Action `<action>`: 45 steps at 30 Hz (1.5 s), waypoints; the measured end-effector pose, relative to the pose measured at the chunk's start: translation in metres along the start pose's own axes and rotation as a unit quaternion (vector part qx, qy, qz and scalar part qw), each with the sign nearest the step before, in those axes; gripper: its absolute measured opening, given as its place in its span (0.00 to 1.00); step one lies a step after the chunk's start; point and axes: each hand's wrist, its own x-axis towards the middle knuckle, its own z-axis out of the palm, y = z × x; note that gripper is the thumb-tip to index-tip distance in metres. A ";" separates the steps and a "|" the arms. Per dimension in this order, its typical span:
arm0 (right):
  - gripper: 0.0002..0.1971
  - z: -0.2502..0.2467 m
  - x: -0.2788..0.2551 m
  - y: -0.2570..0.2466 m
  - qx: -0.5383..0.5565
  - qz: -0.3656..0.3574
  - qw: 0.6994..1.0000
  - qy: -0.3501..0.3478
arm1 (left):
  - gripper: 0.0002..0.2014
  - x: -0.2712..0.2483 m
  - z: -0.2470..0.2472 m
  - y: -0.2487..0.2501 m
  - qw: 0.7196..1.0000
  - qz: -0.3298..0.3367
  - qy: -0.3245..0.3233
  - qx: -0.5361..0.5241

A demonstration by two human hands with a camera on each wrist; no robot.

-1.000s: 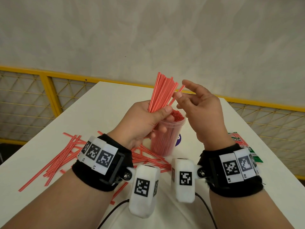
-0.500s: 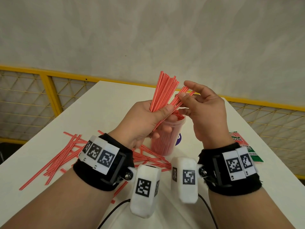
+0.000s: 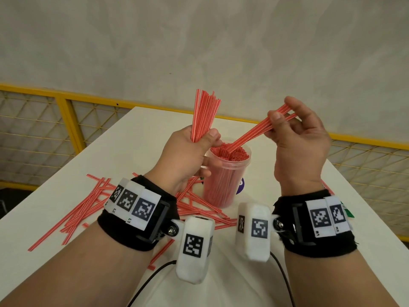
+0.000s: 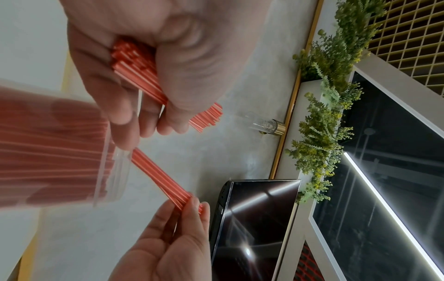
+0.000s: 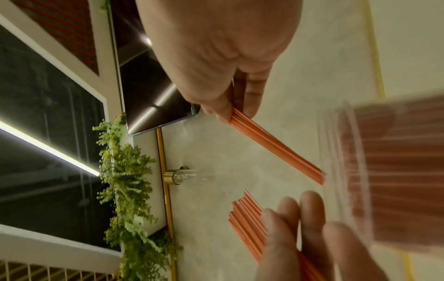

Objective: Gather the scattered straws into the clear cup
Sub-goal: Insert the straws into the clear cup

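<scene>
- Red straws with thin white stripes lie scattered (image 3: 73,209) on the left part of the white table (image 3: 137,134); more of them cross each other behind the left wrist, reaching to the foot of the cup
- The left hand (image 3: 186,156) is clenched round a bundle of straws (image 3: 204,115); the bundle stands nearly upright and fans out a little at its top; the wrist view shows fingers and thumb wrapped round it (image 4: 141,76)
- The clear cup (image 3: 225,173) stands upright on the table between the two hands, just beside the left hand; it is packed with red straws standing on end
- The right hand (image 3: 298,140) pinches a few straws (image 3: 254,135) between thumb and fingertips near their upper ends; they slant down to the left, their lower ends at the cup's mouth
- A green and red packet (image 3: 347,212) shows past the right wrist; most of it is hidden
</scene>
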 end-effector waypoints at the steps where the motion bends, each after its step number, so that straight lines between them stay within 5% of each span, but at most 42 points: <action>1: 0.14 -0.001 0.000 0.002 -0.025 -0.019 1.000 0.000 | 0.10 0.000 0.001 -0.001 1.000 0.000 -0.002 0.004; 7: 0.18 0.002 -0.004 0.015 -0.214 -0.048 0.970 -0.105 | 0.09 -0.001 0.002 -0.002 1.000 0.003 -0.002 0.019; 12: 0.09 0.002 -0.012 0.019 -0.420 0.012 0.856 -0.301 | 0.09 -0.001 0.001 -0.001 1.000 0.004 0.014 0.018; 15: 0.09 0.000 -0.007 0.014 -0.399 0.022 0.876 -0.270 | 0.08 0.000 0.001 -0.001 1.000 0.006 0.015 0.023; 19: 0.11 -0.002 -0.006 0.014 -0.410 0.077 0.841 -0.343 | 0.08 -0.001 0.000 -0.001 0.999 0.011 0.020 0.036; 23: 0.13 -0.001 -0.008 0.010 -0.366 0.051 0.875 -0.314 | 0.09 0.000 0.000 -0.001 0.999 0.012 0.026 0.036; 27: 0.16 0.001 -0.011 0.007 -0.421 0.046 0.814 -0.398 | 0.10 0.002 -0.001 -0.002 0.998 0.008 0.048 0.027; 32: 0.12 0.001 -0.011 0.005 -0.356 0.056 0.865 -0.350 | 0.14 0.001 0.000 0.000 1.000 -0.011 0.011 -0.002; 37: 0.09 0.005 -0.008 0.002 -0.239 0.044 0.947 -0.210 | 0.12 0.000 0.001 0.003 0.998 -0.027 -0.048 -0.026; 45: 0.17 0.009 -0.011 -0.005 -0.136 0.099 0.969 -0.183 | 0.07 -0.003 0.004 -0.001 0.994 0.006 -0.102 0.024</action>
